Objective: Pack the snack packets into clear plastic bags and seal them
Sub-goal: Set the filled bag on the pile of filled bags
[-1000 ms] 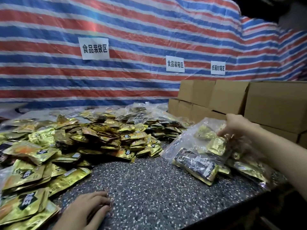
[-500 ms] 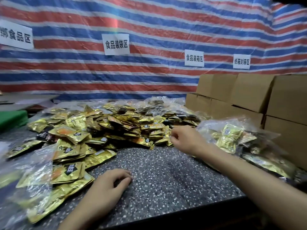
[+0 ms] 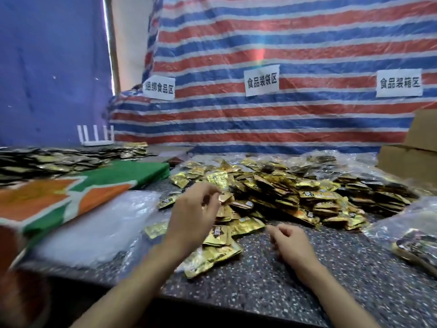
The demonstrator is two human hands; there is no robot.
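View swings left compared to half a second ago. The left hand (image 3: 194,216) is off the table (image 3: 283,280) now, up over the near edge of the snack packets (image 3: 272,195), fingers curled; can't tell if it's pinching one. The right hand (image 3: 292,245) has pulled back, loosely curled, empty. The clear plastic bags (image 3: 94,228) lie just left of the pile.

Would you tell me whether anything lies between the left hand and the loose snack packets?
Nothing visible does. The left hand hangs right over the near edge of the snack packets, with nothing between them; the clear plastic bags lie off to its left.
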